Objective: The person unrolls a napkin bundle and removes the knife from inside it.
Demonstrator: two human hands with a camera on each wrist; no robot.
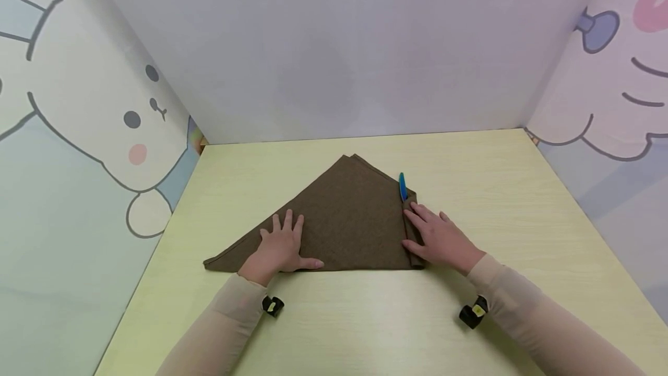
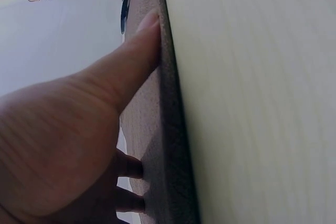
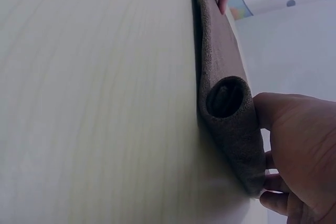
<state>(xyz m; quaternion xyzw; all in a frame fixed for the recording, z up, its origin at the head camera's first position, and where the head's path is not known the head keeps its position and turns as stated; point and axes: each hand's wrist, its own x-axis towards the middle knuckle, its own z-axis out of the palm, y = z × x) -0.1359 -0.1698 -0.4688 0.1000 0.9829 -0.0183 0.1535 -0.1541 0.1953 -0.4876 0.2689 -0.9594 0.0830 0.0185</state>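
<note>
A brown cloth (image 1: 355,219), folded into a rough triangle, lies on the table with its long edge nearest me. My left hand (image 1: 279,250) presses flat on its left part, fingers spread and thumb along the near edge. The cloth's right end is turned into a roll (image 3: 236,129), whose hollow end faces the right wrist camera. My right hand (image 1: 435,238) rests across this roll, thumb and fingertips touching it. From the roll's far end sticks a slim blue object (image 1: 402,185); the rest of it is hidden, so its kind is unclear.
The pale wooden table (image 1: 344,324) surrounds the cloth. A plain whitish wall (image 1: 334,57) stands behind it, and side walls with cartoon prints (image 1: 89,97) rise left and right. Black straps (image 1: 273,306) with small devices sit at both wrists.
</note>
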